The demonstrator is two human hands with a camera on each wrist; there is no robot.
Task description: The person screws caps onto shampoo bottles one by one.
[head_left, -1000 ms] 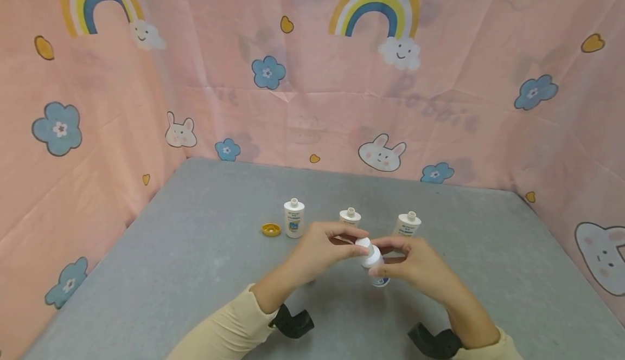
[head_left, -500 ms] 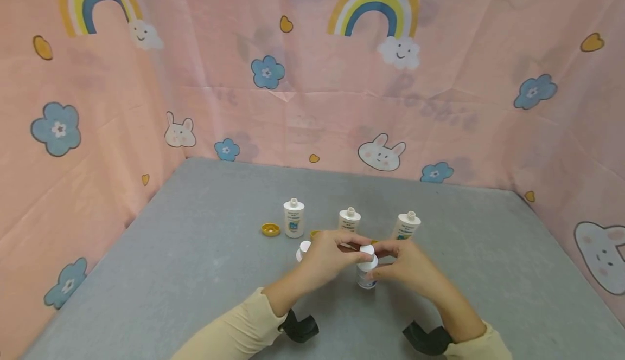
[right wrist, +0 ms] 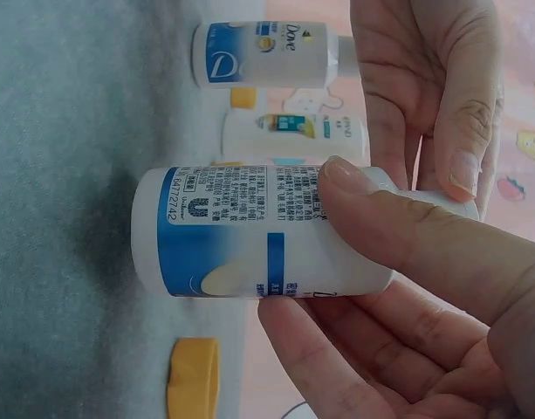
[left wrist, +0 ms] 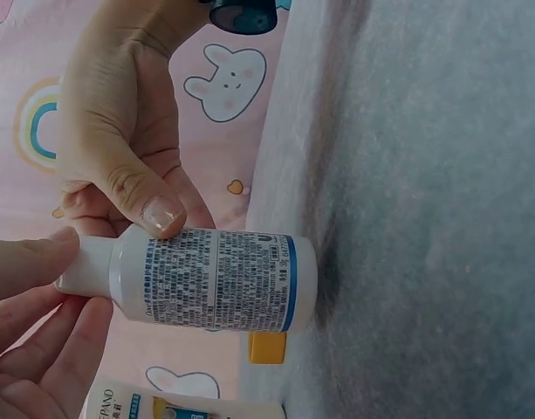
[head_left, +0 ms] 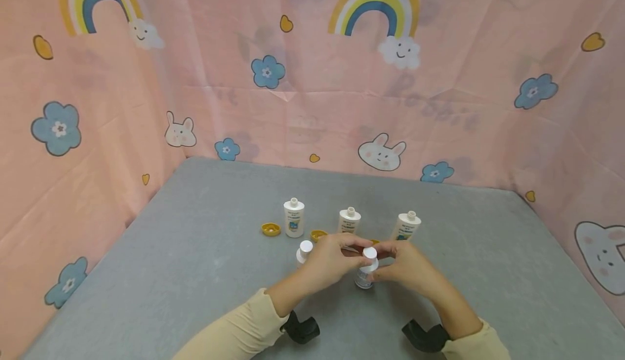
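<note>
Between my hands a small white Dove bottle (head_left: pixel 363 280) with blue at its base stands upright, its bottom right at the grey table in both wrist views. My left hand (head_left: pixel 329 259) pinches its white cap (head_left: pixel 369 253) between thumb and fingers. With thumb and fingertips, my right hand (head_left: pixel 412 267) grips the body (right wrist: pixel 241 231) from the side. Printed small text on the label (left wrist: pixel 215 279) faces the left wrist view. A second capped Dove bottle (right wrist: pixel 267 54) stands beside my left hand, which partly covers it in the head view.
Three white bottles with bare necks stand in a row behind: left (head_left: pixel 294 220), middle (head_left: pixel 349 221) and right (head_left: pixel 406 227). Yellow caps lie near them, one at the left (head_left: pixel 270 230), one in the middle (head_left: pixel 318 235), one partly behind my hands (head_left: pixel 375 242). Pink printed cloth surrounds the table.
The held bottle has gone from tilted to upright and shifted slightly left. My left hand has moved a little right and down, uncovering the second Dove bottle and the middle yellow cap.
</note>
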